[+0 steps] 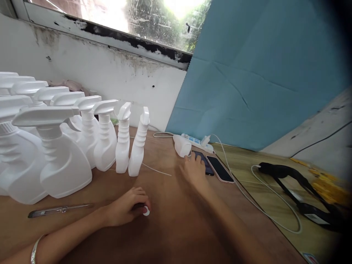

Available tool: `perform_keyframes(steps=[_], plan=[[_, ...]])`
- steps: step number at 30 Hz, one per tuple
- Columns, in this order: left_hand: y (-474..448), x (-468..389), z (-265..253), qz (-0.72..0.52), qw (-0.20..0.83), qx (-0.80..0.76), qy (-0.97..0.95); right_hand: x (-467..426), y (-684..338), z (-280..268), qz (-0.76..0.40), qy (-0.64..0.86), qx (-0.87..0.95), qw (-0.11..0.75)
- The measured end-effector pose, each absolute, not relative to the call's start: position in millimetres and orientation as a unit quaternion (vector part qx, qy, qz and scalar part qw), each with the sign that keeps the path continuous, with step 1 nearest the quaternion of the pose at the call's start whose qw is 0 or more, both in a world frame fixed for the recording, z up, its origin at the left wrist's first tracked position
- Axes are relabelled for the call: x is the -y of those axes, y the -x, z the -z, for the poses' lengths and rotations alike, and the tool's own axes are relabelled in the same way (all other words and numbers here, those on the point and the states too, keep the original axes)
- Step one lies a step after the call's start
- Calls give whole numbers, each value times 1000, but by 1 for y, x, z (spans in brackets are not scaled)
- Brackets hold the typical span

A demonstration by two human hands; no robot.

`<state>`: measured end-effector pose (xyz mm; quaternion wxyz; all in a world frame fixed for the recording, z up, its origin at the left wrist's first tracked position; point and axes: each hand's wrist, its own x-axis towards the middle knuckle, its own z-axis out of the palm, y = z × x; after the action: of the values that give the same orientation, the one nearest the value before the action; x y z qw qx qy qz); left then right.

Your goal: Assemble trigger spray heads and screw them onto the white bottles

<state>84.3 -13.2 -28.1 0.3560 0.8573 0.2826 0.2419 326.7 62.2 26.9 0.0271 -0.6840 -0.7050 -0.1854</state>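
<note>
My left hand [129, 206] is closed above the brown tabletop, with a small white round piece [146, 211] pinched between thumb and fingers. Farther out, my right hand [194, 169] reaches down with its fingers apart. Its fingertips are by a white plastic bottle [182, 146] lying on its side and over the near part of a dark phone [205, 163]. I cannot tell whether they touch either one. Left of my hands stand several white spray bottles with trigger heads; the two nearest the middle are a slim one [123, 146] and a tilted-looking one [137, 150].
A screwdriver [59, 210] with a clear handle lies before the bottles. Right of my right hand are a second phone [220, 169], a power strip [199, 143] with a white cable, and a black strap [291, 179]. A blue sheet [242, 80] hangs behind.
</note>
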Motion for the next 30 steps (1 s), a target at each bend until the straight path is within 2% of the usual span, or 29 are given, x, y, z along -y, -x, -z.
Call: perform_keyframes(steps=[6, 11, 13, 16, 18, 19, 21, 25, 30], plan=[[-85, 15, 29, -257, 408, -357, -800, -57, -342, -18, 108, 695, 711, 7], [-86, 13, 29, -277, 476, -379, -744, -56, -345, -32, -2, 657, 753, 31], [-87, 12, 29, -301, 512, -371, -714, -52, -341, -33, -123, 622, 764, 118], [-86, 11, 28, -372, 534, -369, -663, -41, -327, -16, -416, 491, 688, 336], [-86, 10, 26, -421, 516, -384, -639, -31, -316, 4, -521, 422, 628, 394], [-85, 10, 24, -437, 506, -391, -633, -26, -311, 14, -530, 411, 616, 414], [-85, 10, 23, -451, 499, -394, -626, -15, -302, 29, -529, 400, 644, 381], [-87, 12, 26, -456, 503, -403, -614, 5, -289, 35, -389, 407, 769, 303], [-89, 15, 28, -407, 435, -428, -680, 15, -282, 30, -301, 386, 819, 299]])
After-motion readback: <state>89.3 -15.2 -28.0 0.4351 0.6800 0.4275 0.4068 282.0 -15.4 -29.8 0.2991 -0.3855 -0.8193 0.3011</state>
